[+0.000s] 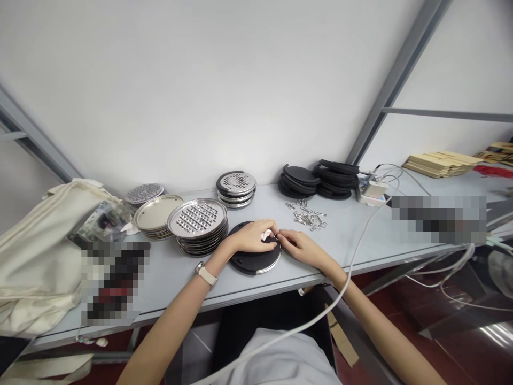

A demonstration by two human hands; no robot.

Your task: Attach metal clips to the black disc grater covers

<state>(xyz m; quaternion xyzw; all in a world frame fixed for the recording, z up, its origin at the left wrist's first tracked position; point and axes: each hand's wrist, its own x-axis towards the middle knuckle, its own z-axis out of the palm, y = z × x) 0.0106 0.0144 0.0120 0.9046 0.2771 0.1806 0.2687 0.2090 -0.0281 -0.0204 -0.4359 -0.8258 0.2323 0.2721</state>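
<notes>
Your left hand rests on top of the flat round black disc with a shiny metal rim. Your right hand comes in from the right side and meets it. The fingertips of both hands pinch together on a tiny metal piece right at the disc's far right edge. It is too small to tell just what it is.

So the little piece sits between your two hands, touching both. The disc lies flat under your left hand, near the front edge of the grey counter, about in the middle.

Past your right hand, further back on the counter, lies a small heap of silver metal hooks and clips. Your right hand is the nearer one to it.

Left of the disc is a stack of round silver plates with a grater top. More shiny round plates lie further left, and another stack with holes in the top stands near the back wall. Two piles of black round discs sit at the back right. A white cable runs over the front edge by your right arm.
</notes>
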